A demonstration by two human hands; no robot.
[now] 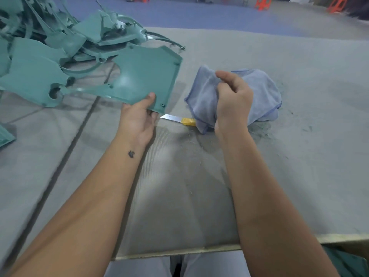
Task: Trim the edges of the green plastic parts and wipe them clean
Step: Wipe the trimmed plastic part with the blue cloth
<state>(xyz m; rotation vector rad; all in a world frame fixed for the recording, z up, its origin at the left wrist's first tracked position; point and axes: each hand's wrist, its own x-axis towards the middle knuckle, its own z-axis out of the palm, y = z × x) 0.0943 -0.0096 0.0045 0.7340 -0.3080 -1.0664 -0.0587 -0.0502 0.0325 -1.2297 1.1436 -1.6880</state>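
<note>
Nearest the camera, the person's lap in pale trousers [199, 264] sits against the front edge of a grey table [179, 196], and two bare forearms reach forward over it. The left forearm bears a small dark mark [131, 154] near the wrist.

The left hand [137, 118] grips the near corner of a flat green plastic panel [143, 74], thumb on top and fingers curled beneath, holding it tilted above the table. Just to the right of that corner, a knife [177, 119] with a bare metal blade and a yellow handle lies on the table; the handle's far end is hidden under a blue cloth [203, 92].

The right hand [233, 98] clutches the bunched cloth with curled fingers, and the cloth seems partly lifted, though its far side may rest on the table. Fine green shavings [263, 130] are scattered around and beyond the cloth.

Further back on the left, a heap of green plastic parts [50, 37] lies tangled on the table, and one more green piece [5, 136] pokes in at the left edge. Beyond the table, a blue floor [179, 11] stretches away, with orange stools [263, 3] standing on it.
</note>
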